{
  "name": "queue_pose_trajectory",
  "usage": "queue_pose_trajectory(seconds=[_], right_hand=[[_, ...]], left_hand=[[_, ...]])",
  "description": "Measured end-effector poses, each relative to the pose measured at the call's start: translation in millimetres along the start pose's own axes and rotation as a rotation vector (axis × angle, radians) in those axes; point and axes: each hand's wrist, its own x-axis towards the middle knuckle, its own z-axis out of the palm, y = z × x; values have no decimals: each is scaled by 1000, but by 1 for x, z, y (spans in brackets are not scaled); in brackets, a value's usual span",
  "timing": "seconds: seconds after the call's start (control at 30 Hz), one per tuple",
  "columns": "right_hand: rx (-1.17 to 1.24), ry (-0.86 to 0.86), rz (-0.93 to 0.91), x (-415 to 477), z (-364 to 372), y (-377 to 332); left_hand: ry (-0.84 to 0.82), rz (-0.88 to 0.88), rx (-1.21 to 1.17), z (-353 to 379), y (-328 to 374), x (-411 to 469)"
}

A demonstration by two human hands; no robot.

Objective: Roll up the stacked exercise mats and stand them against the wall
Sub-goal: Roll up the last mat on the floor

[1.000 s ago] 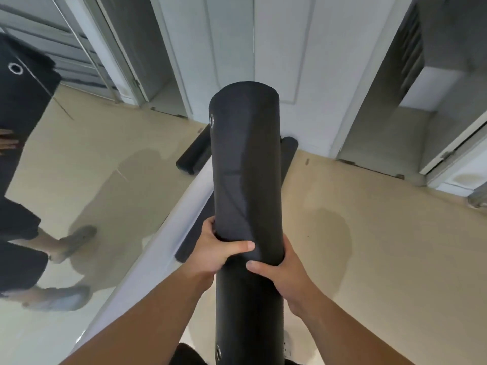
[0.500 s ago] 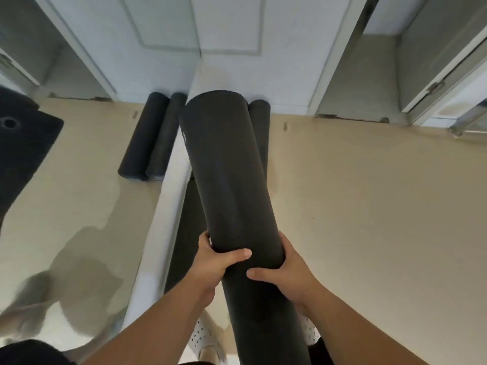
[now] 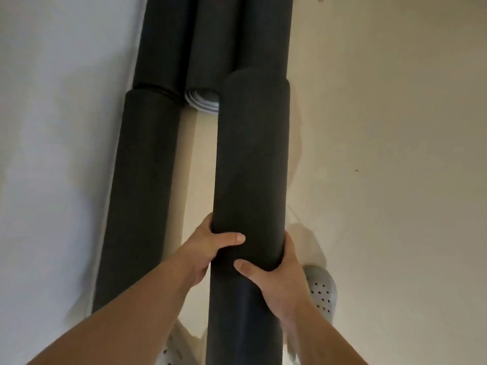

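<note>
The rolled mat (image 3: 250,167) is wound tight and near the wall (image 3: 52,127), so I judge this one nearly done: what is left is to settle its lower end on the floor (image 3: 382,154) and lean it beside the second rolled mat (image 3: 142,193), which stands against the wall. Its long axis runs close to vertical, far end pointing down; I cannot tell whether it touches the floor. The fingers (image 3: 232,237) of my left hand (image 3: 208,248) and right hand (image 3: 279,280) curl around its middle from either side.
</note>
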Motion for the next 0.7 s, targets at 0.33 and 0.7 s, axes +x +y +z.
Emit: queue_pose_trajectory(seconds=[0.33,0.7], right_hand=[[-272,-27,41,89,99,59],[-311,-187,32,109,123,59]], left_hand=[[48,-68,-129,-85,-84,100],[571,320,557,-87,-88,58]])
